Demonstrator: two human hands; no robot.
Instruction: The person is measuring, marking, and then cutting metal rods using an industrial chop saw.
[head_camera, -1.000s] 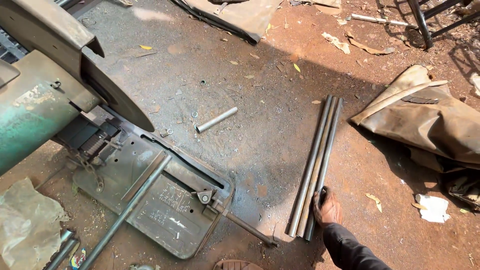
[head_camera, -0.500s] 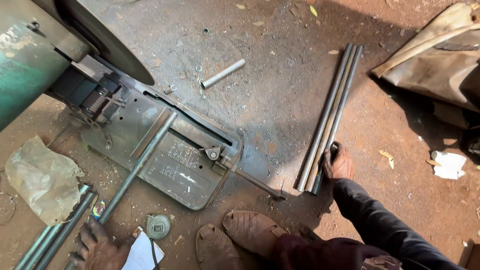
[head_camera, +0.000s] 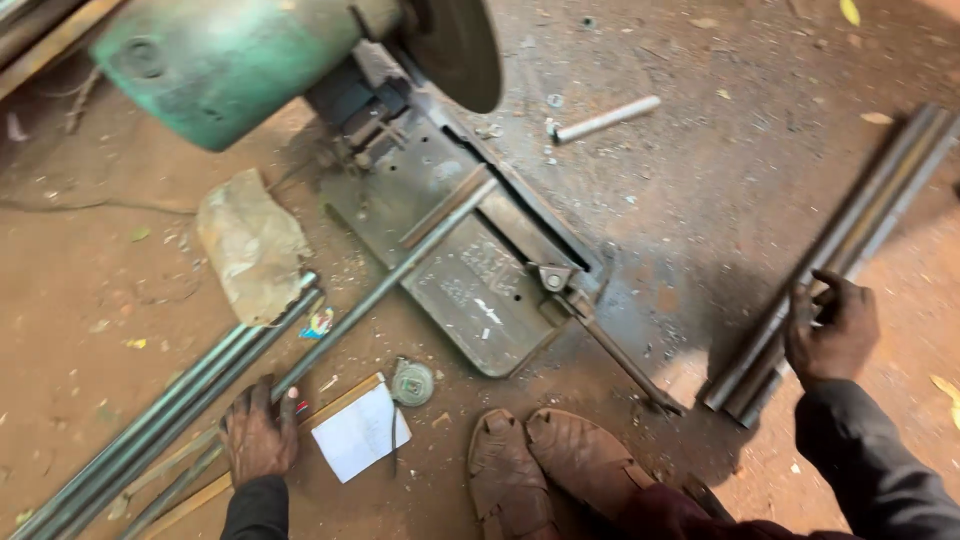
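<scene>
left hand (head_camera: 257, 432) pressed on long rod (head_camera: 400, 272) running across chop saw base (head_camera: 470, 290), grip unclear, right hand (head_camera: 832, 332) closed around cut pipes (head_camera: 850, 240) lying on dirt floor right of saw, sandalled feet (head_camera: 545, 470) between hands, paper pad (head_camera: 358, 432) beside left hand

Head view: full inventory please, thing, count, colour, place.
Chop saw with green motor housing and dark round blade: one, top left, on a grey steel base plate.
Long grey steel rod: one, lying across the base plate.
Bundle of long grey steel rods: several, bottom left on the dirt.
Cut grey steel rods: about three, right side.
Short grey pipe offcut: one, top centre.
Crumpled tan bag: one, left of the base.
White paper sheet: one, bottom centre.
Round tape measure: one, beside the paper.
Brown sandalled feet: two, bottom centre.
Left hand: on the long rod.
Right hand: gripping the cut rods.
</scene>
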